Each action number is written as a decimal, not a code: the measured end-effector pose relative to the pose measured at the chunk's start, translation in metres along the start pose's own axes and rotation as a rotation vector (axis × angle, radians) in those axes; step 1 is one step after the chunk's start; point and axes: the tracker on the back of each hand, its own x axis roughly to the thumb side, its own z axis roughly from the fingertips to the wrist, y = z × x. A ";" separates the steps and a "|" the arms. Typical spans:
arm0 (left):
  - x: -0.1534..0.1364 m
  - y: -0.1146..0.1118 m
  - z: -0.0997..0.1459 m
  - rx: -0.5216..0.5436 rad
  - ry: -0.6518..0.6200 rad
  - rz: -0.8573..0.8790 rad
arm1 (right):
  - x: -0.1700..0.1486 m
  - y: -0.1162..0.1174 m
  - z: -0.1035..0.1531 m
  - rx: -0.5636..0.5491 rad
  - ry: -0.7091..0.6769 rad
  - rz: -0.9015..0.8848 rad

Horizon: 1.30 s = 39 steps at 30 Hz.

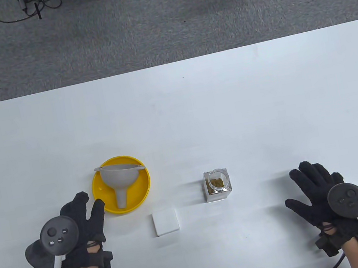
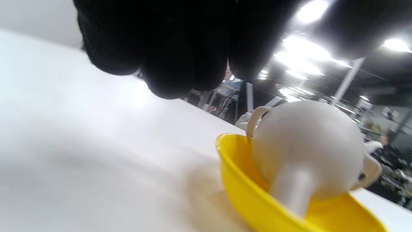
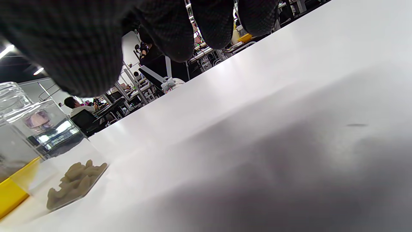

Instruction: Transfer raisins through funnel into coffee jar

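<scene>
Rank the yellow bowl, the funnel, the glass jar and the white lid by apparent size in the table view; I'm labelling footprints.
Largest to smallest, as they look in the table view:
1. yellow bowl
2. funnel
3. glass jar and white lid: too alike to rank; the jar also stands taller, nearer the camera.

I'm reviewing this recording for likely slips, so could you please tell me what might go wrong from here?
The grey plastic funnel lies loose on its side in the yellow bowl; lifting it carelessly could drag the bowl. The clear square glass jar stands open and unheld, so seating the funnel one-handed might tip it and spill the raisins inside. The white square lid lies between bowl and jar.
</scene>
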 end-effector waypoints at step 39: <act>-0.012 -0.026 0.038 0.076 -0.300 -0.460 | 0.016 0.025 -0.002 0.045 -0.010 0.125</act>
